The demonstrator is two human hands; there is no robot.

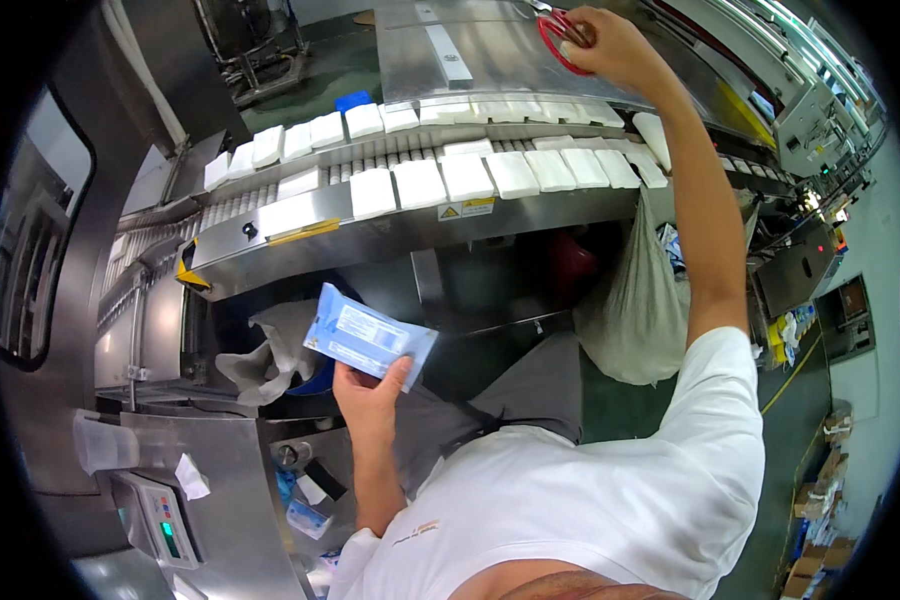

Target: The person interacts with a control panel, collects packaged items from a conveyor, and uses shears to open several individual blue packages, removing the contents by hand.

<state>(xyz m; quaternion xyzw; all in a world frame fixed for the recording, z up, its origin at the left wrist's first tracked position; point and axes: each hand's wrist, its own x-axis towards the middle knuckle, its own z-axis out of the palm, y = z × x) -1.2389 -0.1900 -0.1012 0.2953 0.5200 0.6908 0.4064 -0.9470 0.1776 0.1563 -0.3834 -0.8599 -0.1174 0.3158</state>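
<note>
My left hand [372, 402] grips a light blue soft packet [368, 332] by its lower right part, with the thumb across the printed face. The packet is held in front of my body, below the conveyor edge. Far out at the upper right, my right hand [610, 48] is closed round a pair of scissors [560, 42] with red handles. The blades point up and left over the metal cover [510, 60] behind the conveyor. White folded wipe stacks [418, 184] stand in rows along the rollers between my hands.
A pale cloth sack [630, 310] hangs from the conveyor's front [320, 235] at right. Below it at left is a bin with a grey-white liner [275, 350]. At lower left, a digital scale [160, 520] and a clear plastic tub [105, 443] stand by a steel bench [225, 450].
</note>
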